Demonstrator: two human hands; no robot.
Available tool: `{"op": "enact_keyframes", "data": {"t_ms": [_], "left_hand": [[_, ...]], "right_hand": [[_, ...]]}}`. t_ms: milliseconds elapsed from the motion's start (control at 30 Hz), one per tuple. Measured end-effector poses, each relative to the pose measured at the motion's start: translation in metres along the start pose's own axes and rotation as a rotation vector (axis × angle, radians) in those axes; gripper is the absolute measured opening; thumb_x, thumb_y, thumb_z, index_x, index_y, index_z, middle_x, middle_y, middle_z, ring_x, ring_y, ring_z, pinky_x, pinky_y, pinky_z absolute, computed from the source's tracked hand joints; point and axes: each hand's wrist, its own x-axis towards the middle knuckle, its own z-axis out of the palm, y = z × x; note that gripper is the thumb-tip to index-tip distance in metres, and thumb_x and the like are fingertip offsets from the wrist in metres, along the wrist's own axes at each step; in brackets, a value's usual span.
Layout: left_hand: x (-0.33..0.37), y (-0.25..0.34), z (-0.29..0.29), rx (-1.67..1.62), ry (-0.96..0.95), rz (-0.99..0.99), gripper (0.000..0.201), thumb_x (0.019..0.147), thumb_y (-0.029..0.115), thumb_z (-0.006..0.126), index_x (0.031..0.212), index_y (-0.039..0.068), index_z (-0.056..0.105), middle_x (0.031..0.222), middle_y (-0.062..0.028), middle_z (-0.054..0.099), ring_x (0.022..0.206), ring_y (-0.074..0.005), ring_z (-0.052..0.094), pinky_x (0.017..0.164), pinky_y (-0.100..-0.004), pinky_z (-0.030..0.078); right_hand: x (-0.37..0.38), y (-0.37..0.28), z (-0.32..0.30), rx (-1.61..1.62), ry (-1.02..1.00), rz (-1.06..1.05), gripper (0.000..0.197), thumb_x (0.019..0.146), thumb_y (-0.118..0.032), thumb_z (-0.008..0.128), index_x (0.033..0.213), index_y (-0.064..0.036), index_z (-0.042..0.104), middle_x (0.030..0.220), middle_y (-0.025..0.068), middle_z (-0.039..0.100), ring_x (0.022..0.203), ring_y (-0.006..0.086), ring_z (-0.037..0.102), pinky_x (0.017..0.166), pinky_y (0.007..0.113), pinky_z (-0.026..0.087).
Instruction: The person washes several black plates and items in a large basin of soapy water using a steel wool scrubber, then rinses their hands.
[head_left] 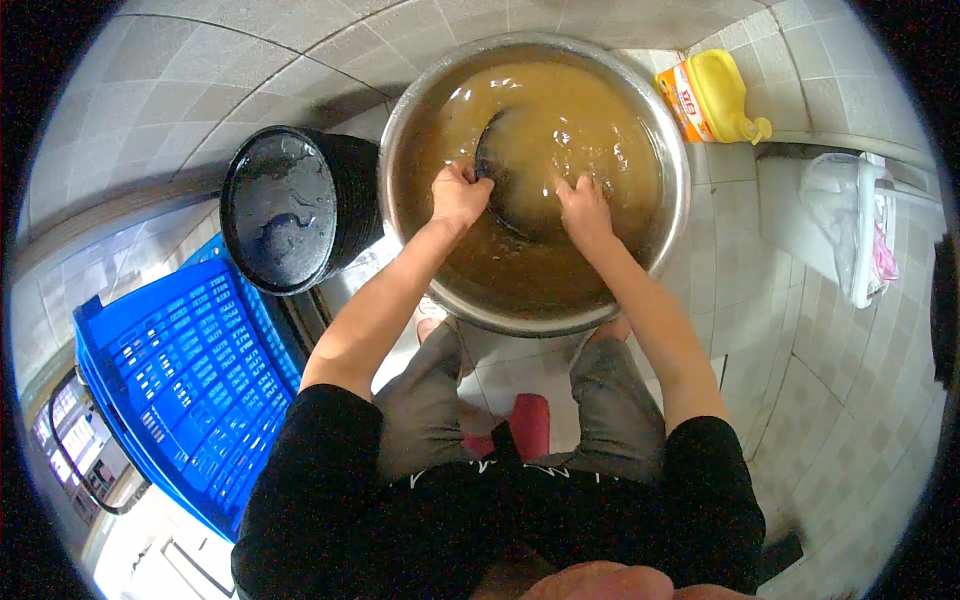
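Note:
A wide metal basin [679,180] full of murky brown water stands between my feet. In it a round black tray [484,140] is tilted and mostly under water, so only a curve of its rim shows clearly. My left hand [461,194] grips that rim on its left side, thumb on top. To the right of the tray, my right hand [586,207] dips into the water with its fingers curled. The cloudy water hides its fingertips and whatever they may hold. Ripples and glints surround both hands.
A tall stack of wet black round trays [280,210] stands left of the basin. Nearer on the left leans a blue slatted plastic crate [195,370]. A yellow jug [718,90] is at the far right, and a white bin [865,235] with a clear liner is beyond it.

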Motion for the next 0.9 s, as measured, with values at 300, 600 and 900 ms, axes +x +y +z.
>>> {"op": "enact_keyframes", "data": {"t_ms": [300,600,900], "left_hand": [[-0.022,-0.01,-0.014,-0.71,-0.329,-0.156,0.037,0.069,0.002,0.057,0.106,-0.001,0.055,0.089,-0.0115,0.06,0.073,-0.0184,0.057,0.061,-0.0293,0.048],[-0.044,0.002,-0.03,-0.75,-0.455,-0.301,0.044,0.074,0.002,0.053,0.117,0.008,0.046,0.096,-0.0067,0.058,0.077,-0.0175,0.058,0.055,-0.0305,0.051],[-0.044,0.005,-0.027,-1.031,-0.471,-0.499,0.046,0.092,0.04,0.042,0.125,0.008,0.042,0.111,-0.0101,0.055,0.091,-0.0237,0.057,0.071,-0.0375,0.05]], "right_hand": [[-0.015,-0.069,-0.017,0.451,0.147,-0.371,0.04,0.078,-0.005,0.048,0.118,-0.0071,0.049,0.098,0.0151,0.048,0.09,0.032,0.049,0.076,0.038,0.046],[0.079,-0.02,-0.007,-0.101,-0.133,-0.134,0.025,0.082,-0.01,0.047,0.103,-0.007,0.06,0.103,0.0166,0.055,0.099,0.0307,0.055,0.083,0.04,0.048],[0.08,-0.07,-0.011,0.478,0.095,0.038,0.027,0.073,0.0,0.058,0.097,-0.0116,0.065,0.092,0.015,0.053,0.089,0.0317,0.052,0.077,0.039,0.044]]}}
